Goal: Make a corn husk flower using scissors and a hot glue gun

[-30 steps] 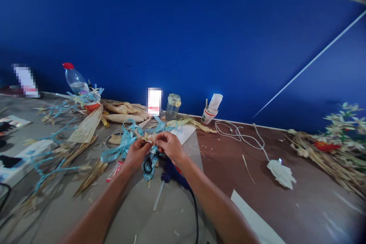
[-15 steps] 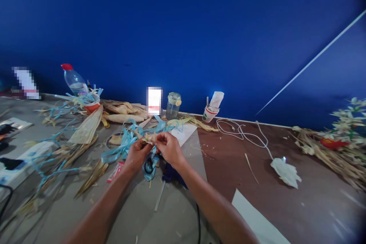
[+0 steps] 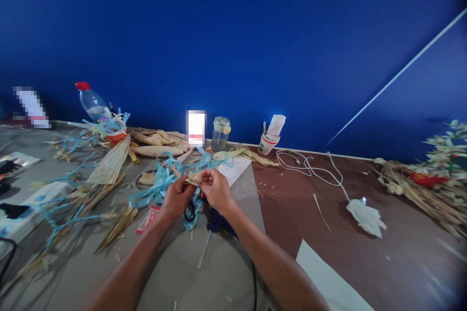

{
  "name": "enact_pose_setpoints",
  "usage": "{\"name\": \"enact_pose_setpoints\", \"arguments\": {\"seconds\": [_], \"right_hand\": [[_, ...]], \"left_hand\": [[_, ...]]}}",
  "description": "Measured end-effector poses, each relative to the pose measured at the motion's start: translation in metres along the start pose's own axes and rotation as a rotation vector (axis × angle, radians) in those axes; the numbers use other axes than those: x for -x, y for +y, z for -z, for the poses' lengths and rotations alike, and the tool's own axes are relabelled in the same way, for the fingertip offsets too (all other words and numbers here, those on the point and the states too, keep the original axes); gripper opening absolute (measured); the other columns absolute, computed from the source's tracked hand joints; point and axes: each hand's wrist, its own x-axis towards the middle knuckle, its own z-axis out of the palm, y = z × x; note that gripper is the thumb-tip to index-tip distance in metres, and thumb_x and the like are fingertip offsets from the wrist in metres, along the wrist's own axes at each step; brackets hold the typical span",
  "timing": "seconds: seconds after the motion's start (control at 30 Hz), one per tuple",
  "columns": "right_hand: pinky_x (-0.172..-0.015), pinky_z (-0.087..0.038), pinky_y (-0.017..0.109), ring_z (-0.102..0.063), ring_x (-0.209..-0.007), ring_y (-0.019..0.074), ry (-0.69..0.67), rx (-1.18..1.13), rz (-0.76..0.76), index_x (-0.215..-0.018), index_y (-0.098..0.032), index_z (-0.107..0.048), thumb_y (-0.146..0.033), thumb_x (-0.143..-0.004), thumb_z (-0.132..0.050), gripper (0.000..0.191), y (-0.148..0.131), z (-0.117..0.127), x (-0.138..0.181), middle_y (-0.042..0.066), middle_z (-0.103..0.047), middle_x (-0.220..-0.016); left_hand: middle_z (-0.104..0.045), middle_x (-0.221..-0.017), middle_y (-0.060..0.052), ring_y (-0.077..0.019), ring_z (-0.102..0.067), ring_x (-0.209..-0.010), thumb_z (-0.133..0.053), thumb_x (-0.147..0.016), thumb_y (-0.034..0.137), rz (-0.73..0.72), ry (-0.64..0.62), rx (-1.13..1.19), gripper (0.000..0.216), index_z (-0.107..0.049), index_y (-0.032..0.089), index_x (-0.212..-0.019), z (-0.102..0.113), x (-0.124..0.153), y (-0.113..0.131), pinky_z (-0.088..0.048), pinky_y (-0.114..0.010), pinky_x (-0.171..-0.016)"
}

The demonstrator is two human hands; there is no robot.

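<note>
My left hand (image 3: 177,198) and my right hand (image 3: 217,188) meet over the middle of the table. Both are closed, pinching a small cream piece of dried corn husk (image 3: 193,179) between the fingertips. My fingers cover part of it. Tangled light blue ribbon (image 3: 160,187) lies behind and beside my left hand. Under my right wrist is a dark blue object (image 3: 222,223), mostly hidden, and a pale stick (image 3: 204,251) lies in front of it. A pink-red packet (image 3: 149,219) rests by my left forearm.
At the back stand a red-capped bottle (image 3: 93,103), a lidded jar (image 3: 221,135) and a paper cup (image 3: 269,144). Blue-wrapped stems (image 3: 69,223) and dried husks (image 3: 160,137) spread leftward near a white power strip (image 3: 32,204). Rightward lie a white cable (image 3: 310,171), white tissue (image 3: 366,218) and husk flowers (image 3: 445,155).
My fingers have shifted slightly around the husk piece, and less of it shows. The whole view has moved very little.
</note>
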Motion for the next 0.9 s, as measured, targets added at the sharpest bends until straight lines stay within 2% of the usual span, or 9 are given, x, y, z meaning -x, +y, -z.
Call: {"name": "enact_pose_setpoints", "arguments": {"seconds": [0.1,0.23,0.4,0.47,0.5,0.57,0.63,0.73,0.9], "right_hand": [[-0.04,-0.036,0.018,-0.047,-0.043,0.007,-0.006,-0.013,-0.038,-0.078,-0.019,-0.052,-0.02,-0.067,-0.058,0.013,-0.001,0.001,0.0,-0.005,-0.057,-0.063],[-0.04,-0.035,0.018,-0.045,-0.039,0.0065,-0.048,-0.182,-0.128,-0.082,-0.019,-0.05,-0.019,-0.063,-0.059,0.021,-0.006,0.005,0.001,-0.007,-0.054,-0.057],[-0.041,-0.034,0.018,-0.046,-0.039,0.0068,-0.042,-0.291,-0.09,-0.088,-0.019,-0.047,-0.019,-0.063,-0.059,0.027,-0.013,0.016,0.002,-0.01,-0.052,-0.053],[-0.041,-0.033,0.018,-0.046,-0.038,0.0067,-0.034,-0.287,-0.065,-0.09,-0.019,-0.046,-0.021,-0.064,-0.06,0.03,-0.013,0.019,0.002,-0.01,-0.053,-0.056],[-0.041,-0.033,0.018,-0.046,-0.038,0.0065,-0.025,-0.275,-0.054,-0.091,-0.019,-0.046,-0.022,-0.064,-0.06,0.031,-0.013,0.019,0.002,-0.01,-0.053,-0.058],[-0.04,-0.034,0.019,-0.046,-0.037,0.0064,-0.01,-0.242,-0.039,-0.091,-0.02,-0.045,-0.023,-0.065,-0.061,0.031,-0.011,0.02,0.001,-0.01,-0.054,-0.059],[-0.04,-0.034,0.019,-0.047,-0.037,0.0064,0.004,-0.207,-0.027,-0.091,-0.019,-0.045,-0.024,-0.065,-0.06,0.03,-0.008,0.019,0.0,-0.009,-0.055,-0.061],[-0.04,-0.035,0.019,-0.048,-0.038,0.0062,0.018,-0.159,-0.012,-0.091,-0.019,-0.045,-0.023,-0.066,-0.059,0.029,-0.005,0.017,-0.001,-0.008,-0.056,-0.064],[-0.041,-0.037,0.02,-0.047,-0.039,0.0066,0.024,-0.096,-0.018,-0.092,-0.021,-0.045,-0.022,-0.067,-0.058,0.028,-0.001,0.013,0.0,-0.008,-0.056,-0.066]], "left_hand": [[-0.045,-0.05,0.007,-0.0072,-0.035,-0.044,-0.063,-0.066,0.032,0.009,0.019,-0.037,0.019,-0.062,0.016,-0.076,-0.002,0.002,0.002,-0.026,-0.019,-0.042],[-0.044,-0.051,0.006,-0.0077,-0.033,-0.046,-0.061,-0.065,0.032,0.001,0.079,-0.112,0.017,-0.06,0.016,-0.069,0.002,-0.002,0.002,-0.025,-0.02,-0.044],[-0.036,-0.048,0.007,-0.0087,-0.032,-0.047,-0.063,-0.064,0.035,0.037,0.182,-0.198,0.021,-0.057,0.016,-0.058,0.01,-0.009,0.001,-0.023,-0.021,-0.046],[-0.036,-0.048,0.008,-0.0083,-0.032,-0.046,-0.065,-0.062,0.035,0.047,0.167,-0.153,0.022,-0.063,0.016,-0.071,0.01,-0.008,0.004,-0.023,-0.021,-0.046],[-0.036,-0.048,0.009,-0.008,-0.031,-0.045,-0.066,-0.061,0.035,0.052,0.155,-0.116,0.03,-0.066,0.015,-0.084,0.009,-0.007,0.006,-0.023,-0.021,-0.046],[-0.035,-0.048,0.012,-0.0075,-0.03,-0.043,-0.067,-0.061,0.034,0.07,0.131,-0.036,0.056,-0.06,0.015,-0.113,0.007,-0.005,0.011,-0.023,-0.02,-0.045],[-0.037,-0.047,0.012,-0.0071,-0.029,-0.041,-0.068,-0.061,0.034,0.097,0.124,0.016,0.066,-0.053,0.015,-0.123,0.004,-0.003,0.015,-0.022,-0.019,-0.044],[-0.044,-0.049,0.01,-0.007,-0.033,-0.043,-0.069,-0.059,0.033,0.106,0.122,0.06,0.056,-0.06,0.014,-0.111,0.004,-0.002,0.017,-0.023,-0.02,-0.045],[-0.046,-0.052,0.006,-0.0076,-0.035,-0.048,-0.069,-0.064,0.039,0.085,0.117,0.067,0.04,-0.068,0.013,-0.094,0.004,0.002,0.022,-0.025,-0.021,-0.047]]}}
